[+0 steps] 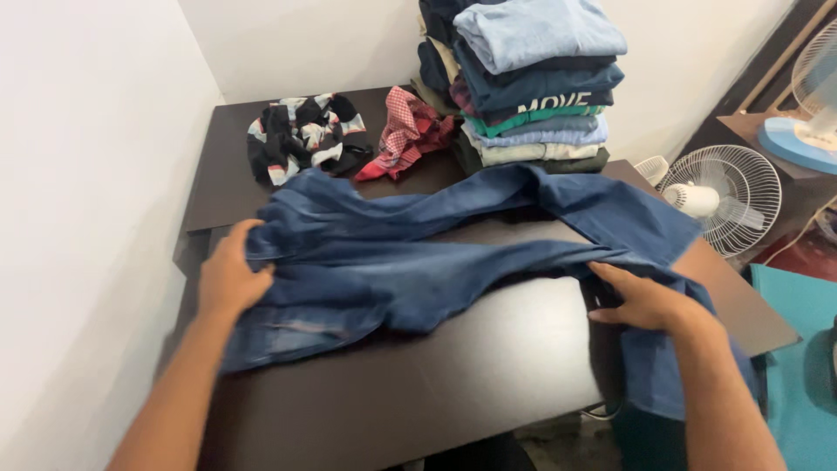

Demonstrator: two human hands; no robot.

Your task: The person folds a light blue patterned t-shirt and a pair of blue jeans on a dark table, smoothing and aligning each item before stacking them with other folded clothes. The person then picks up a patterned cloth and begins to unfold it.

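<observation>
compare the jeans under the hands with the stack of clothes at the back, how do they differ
The jeans are one garment spread flat, legs apart, across the dark table; the stack is many garments folded and piled high. The jeans are dark blue denim; the stack mixes light blue, navy, green and pale colours. Both rest on the table.

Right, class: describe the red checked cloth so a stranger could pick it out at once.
Find the dark table and its tall stack of folded clothes at the back. Against the stack's left foot lies the crumpled red checked cloth, the only red piece, beside a black, white-striped bundle.
</observation>
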